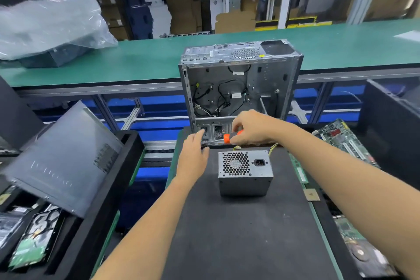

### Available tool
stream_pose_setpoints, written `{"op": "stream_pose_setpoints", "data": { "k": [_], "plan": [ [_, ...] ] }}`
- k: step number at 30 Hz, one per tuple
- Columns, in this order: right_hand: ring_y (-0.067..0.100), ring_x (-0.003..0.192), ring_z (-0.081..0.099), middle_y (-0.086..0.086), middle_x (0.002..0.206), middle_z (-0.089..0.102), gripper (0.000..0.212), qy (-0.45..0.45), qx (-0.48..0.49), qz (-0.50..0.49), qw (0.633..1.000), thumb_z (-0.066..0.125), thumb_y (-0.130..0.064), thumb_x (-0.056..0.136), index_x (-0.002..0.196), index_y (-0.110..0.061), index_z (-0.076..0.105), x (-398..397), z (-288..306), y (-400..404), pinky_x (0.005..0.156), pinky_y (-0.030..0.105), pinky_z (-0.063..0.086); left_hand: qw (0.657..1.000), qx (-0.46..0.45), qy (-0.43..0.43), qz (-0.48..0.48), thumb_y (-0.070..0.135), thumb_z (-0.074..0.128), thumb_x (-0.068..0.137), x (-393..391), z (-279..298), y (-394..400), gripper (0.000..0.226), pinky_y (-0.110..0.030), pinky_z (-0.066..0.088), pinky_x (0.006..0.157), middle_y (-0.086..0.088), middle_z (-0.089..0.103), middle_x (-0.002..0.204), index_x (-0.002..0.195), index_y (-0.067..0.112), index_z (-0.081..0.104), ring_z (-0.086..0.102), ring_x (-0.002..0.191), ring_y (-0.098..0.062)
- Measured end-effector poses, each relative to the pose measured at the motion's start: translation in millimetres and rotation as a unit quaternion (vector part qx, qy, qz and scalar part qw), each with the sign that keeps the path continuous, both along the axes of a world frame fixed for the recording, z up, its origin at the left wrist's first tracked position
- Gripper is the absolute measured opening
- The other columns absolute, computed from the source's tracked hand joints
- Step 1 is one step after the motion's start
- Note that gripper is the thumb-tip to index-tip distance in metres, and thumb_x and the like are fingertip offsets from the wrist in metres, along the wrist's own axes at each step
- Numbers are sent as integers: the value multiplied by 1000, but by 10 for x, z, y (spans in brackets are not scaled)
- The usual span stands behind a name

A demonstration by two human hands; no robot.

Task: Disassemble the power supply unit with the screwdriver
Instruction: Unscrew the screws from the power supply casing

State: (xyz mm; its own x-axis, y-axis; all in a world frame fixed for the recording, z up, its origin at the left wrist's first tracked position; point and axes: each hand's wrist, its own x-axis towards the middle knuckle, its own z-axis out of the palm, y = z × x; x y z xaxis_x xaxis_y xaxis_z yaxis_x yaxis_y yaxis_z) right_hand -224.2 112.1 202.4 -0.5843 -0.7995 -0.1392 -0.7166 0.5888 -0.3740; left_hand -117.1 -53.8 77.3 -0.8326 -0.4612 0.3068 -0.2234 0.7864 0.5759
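My right hand [251,128] is pinching one orange-handled screwdriver [227,138]; my left hand [193,154] is reaching flat, fingers straight, left of one grey metal power supply box [244,174].

I see a dark work mat [238,234] under my arms, grey power supply unit [245,173] resting on it, open computer case [241,84] upright at its far edge, green bench [136,61] beyond.

1. The power supply unit [245,171] sat on a dark mat [245,234], its fan grille facing the camera.
2. The right hand [251,128] gripped an orange-handled screwdriver [227,138] just behind the unit.
3. The left hand [193,154] hovered beside it, fingers extended.
4. An empty computer case [241,84] stood upright behind both hands.
5. A grey side panel [63,157] leaned in a black bin at left.
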Motion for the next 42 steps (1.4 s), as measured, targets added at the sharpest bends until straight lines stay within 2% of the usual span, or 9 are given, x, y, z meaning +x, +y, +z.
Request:
{"op": "stream_pose_setpoints", "data": {
  "k": [2,4,7,12,17,23,29,36,42],
  "plan": [
    [18,60,58,-1,65,67,19,-8,-9,2,1000,73,-38,74,73,-20,69,2,140,132,53,29,48,997,-55,-30,-42,17,46,98,-102,54,119,18,-31,41,72,-3,64,102,109,17,60,57,100,-24],
    [10,59,62,-1,68,70,22,-5,-16,4,1000,76,-36,73,80,-16,72,-7,268,273,57,27,51,990,-100,-71,-69,18,42,100,-180,118,242,16,-35,40,64,-4,64,86,93,15,56,59,87,-28],
    [6,50,64,-4,65,70,16,-1,-72,-24,997,78,-30,72,79,-17,71,-51,449,479,50,20,47,979,-106,-110,-138,20,40,101,-281,207,461,16,-37,46,68,-2,68,90,96,16,54,59,82,-26],
    [13,49,65,0,62,67,17,16,-212,-98,972,78,-27,72,75,-15,67,-89,581,627,50,27,53,970,50,-88,-221,23,51,96,-399,304,832,13,-32,44,71,5,63,86,85,22,58,54,77,-17],
    [18,59,57,6,73,65,18,70,-149,-94,982,70,-27,78,79,-11,62,1,442,598,61,35,53,965,8,-101,-241,18,65,88,-420,175,787,3,-35,48,83,2,64,94,88,16,67,58,90,-17],
    [14,57,52,2,70,60,19,85,-141,-100,981,68,-29,81,82,-10,61,28,372,555,45,22,34,968,5,-78,-240,7,67,86,-406,52,715,10,-29,47,87,8,60,86,91,11,74,58,92,-17],
    [29,80,61,0,67,56,18,80,-136,-93,983,67,-26,82,84,-9,60,24,335,521,69,39,53,969,-2,-67,-238,11,67,86,-425,12,732,9,-28,45,84,9,57,86,91,13,75,56,92,-16],
    [25,79,57,3,76,58,19,80,-130,-97,983,68,-29,82,83,-12,59,-15,264,519,64,35,48,970,-3,-52,-237,12,67,86,-432,-50,738,9,-28,45,80,11,56,84,88,17,74,53,90,-13],
    [17,70,50,1,78,57,21,77,-135,-102,983,68,-31,82,85,-12,61,-56,251,509,54,28,40,973,87,-45,-211,8,70,84,-438,-102,714,13,-5,35,70,13,56,80,80,20,73,52,77,1]
  ]
}}
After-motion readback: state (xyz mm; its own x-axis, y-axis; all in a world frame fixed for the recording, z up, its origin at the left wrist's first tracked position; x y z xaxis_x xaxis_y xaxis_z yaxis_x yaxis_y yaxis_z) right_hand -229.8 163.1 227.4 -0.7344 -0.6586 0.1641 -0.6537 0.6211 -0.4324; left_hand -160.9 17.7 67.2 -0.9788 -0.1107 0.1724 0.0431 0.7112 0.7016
